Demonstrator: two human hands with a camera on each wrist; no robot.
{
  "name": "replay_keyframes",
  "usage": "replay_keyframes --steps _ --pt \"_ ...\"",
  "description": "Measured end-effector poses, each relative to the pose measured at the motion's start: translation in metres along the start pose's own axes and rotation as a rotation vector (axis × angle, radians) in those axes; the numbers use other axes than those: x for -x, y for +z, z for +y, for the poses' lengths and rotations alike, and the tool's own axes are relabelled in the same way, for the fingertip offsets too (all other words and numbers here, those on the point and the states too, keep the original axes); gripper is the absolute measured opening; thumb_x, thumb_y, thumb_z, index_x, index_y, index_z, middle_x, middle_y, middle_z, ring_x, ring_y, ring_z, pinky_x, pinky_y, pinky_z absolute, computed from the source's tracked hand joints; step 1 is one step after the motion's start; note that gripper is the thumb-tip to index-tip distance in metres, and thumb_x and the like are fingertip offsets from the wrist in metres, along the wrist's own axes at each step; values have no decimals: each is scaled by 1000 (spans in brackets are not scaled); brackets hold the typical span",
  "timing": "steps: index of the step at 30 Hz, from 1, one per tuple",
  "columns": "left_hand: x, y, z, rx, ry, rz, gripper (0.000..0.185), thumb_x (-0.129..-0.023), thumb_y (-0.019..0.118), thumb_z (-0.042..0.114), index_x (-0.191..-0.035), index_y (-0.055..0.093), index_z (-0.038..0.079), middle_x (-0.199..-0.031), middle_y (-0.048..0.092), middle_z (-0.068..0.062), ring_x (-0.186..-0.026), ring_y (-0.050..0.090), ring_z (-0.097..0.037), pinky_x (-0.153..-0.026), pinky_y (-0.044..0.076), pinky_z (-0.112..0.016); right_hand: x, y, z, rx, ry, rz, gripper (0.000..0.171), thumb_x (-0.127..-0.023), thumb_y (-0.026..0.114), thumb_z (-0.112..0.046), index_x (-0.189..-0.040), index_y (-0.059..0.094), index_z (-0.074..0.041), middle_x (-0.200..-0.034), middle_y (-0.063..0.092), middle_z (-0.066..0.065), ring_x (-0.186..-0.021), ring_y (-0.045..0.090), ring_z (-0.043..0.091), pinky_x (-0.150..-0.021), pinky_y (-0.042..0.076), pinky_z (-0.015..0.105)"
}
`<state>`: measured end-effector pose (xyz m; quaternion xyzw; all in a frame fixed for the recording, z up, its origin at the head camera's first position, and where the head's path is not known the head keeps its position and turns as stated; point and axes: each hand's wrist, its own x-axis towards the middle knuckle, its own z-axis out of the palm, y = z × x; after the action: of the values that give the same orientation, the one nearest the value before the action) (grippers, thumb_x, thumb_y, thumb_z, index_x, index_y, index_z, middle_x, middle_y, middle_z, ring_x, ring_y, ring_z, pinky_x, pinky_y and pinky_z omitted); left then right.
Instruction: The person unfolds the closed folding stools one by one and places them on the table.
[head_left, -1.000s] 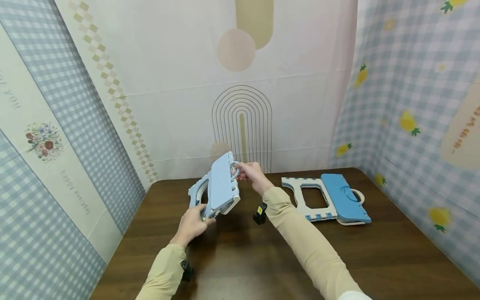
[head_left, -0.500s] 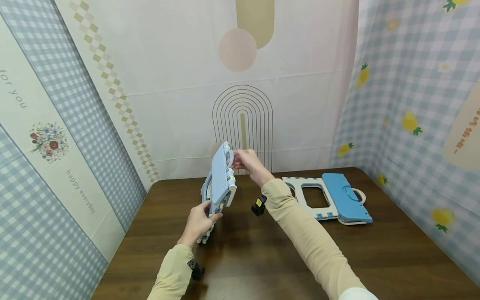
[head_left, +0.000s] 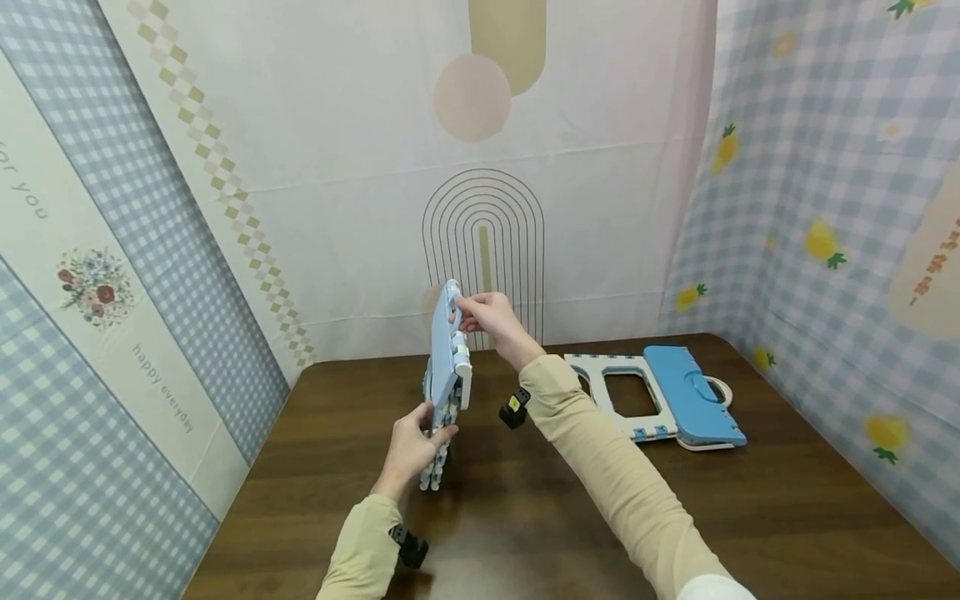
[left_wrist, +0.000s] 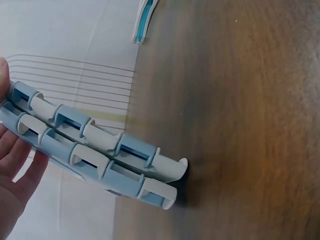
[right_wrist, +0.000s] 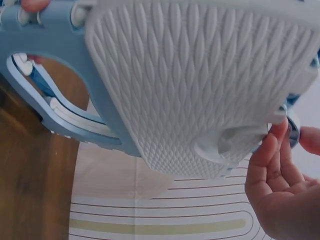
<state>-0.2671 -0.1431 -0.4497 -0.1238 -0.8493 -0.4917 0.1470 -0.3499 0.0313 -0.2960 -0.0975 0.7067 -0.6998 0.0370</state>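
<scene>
- Tipping the folded light-blue stool point(head_left: 447, 367) up off its slant, you brought it nearly upright, its lower end close to or on the dark wooden table point(head_left: 525, 517); a second ago it leaned well over to your left.
- Up top, your right hand point(head_left: 480, 318) pinched the carry handle at the stool's upper edge, and the right wrist view showed fingertips point(right_wrist: 272, 145) closed on that loop beside the white textured seat face.
- Down low, your left hand point(head_left: 416, 442) gripped the stool's lower side, fingers curled round the ribbed hinge edge point(left_wrist: 95, 150); it had slid closer to you as the stool swung up.
- By my read, that swing put the stool in a carrying or standing pose, still folded shut.
- Off to your right, the second folded stool point(head_left: 660, 400), darker blue and white, lay flat on the table, unmoved.
</scene>
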Motion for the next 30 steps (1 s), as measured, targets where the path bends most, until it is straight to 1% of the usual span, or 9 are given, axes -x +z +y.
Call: replay_keyframes --steps 3,7,13,18,20,24,26,27,30 --pt "1 2 -1 38 -2 21 38 -82 77 13 -116 64 -1 -99 72 -19 -88 67 -24 -74 57 -36 -1 0 -4 63 -14 -23 32 -98 57 -19 -107 65 10 -68 66 -5 -59 59 7 -59 50 17" --pt "2 5 -2 78 -6 54 38 -81 77 10 -115 65 -1 -98 72 -20 -85 66 -22 -73 56 -35 -4 0 -10 123 -4 -51 33 -98 58 -21 -106 66 10 -68 67 -6 -60 60 7 -60 51 18" --pt "1 7 -6 109 -26 86 36 -82 76 11 -114 65 -1 -98 71 -19 -83 64 -17 -72 54 -29 -7 5 -13 141 -2 -53 29 -96 60 -23 -103 68 4 -69 68 -6 -55 56 6 -57 44 18" --pt "3 9 -10 150 -60 102 36 -83 75 8 -116 65 -1 -102 71 -19 -87 65 -17 -76 54 -25 -8 12 -10 139 0 -39 27 -96 61 -25 -99 69 1 -72 70 -4 -53 52 6 -54 38 19" --pt "4 7 -6 177 -74 107 35 -83 75 5 -115 65 -3 -103 71 -21 -87 65 -16 -77 54 -25 -8 16 -10 147 -6 -25 27 -96 62 -25 -100 69 1 -75 71 -1 -53 52 5 -54 38 19" --pt "7 2 9 222 -71 98 31 -83 72 1 -112 64 -8 -101 69 -26 -84 63 -7 -76 54 -21 -12 22 -9 183 -32 -4 30 -96 61 -25 -106 68 2 -87 75 9 -51 53 4 -53 37 19" --pt "8 0 15 234 -62 96 29 -83 71 -1 -110 63 -11 -100 69 -28 -82 61 -3 -75 54 -19 -14 25 -8 196 -34 8 31 -96 62 -26 -108 68 3 -90 75 12 -49 53 4 -50 36 17" --pt "8 0 16 239 -63 97 29 -83 71 -1 -109 63 -11 -100 69 -29 -81 60 -1 -75 53 -18 -16 26 -8 204 -34 18 31 -95 62 -26 -108 69 2 -91 75 12 -48 52 3 -49 35 17" --pt "8 -1 17 263 -69 108 27 -83 71 -2 -108 64 -11 -99 69 -29 -80 60 1 -75 52 -16 -16 32 -9 240 -62 40 30 -95 63 -24 -106 69 3 -91 75 16 -46 51 3 -47 37 15"
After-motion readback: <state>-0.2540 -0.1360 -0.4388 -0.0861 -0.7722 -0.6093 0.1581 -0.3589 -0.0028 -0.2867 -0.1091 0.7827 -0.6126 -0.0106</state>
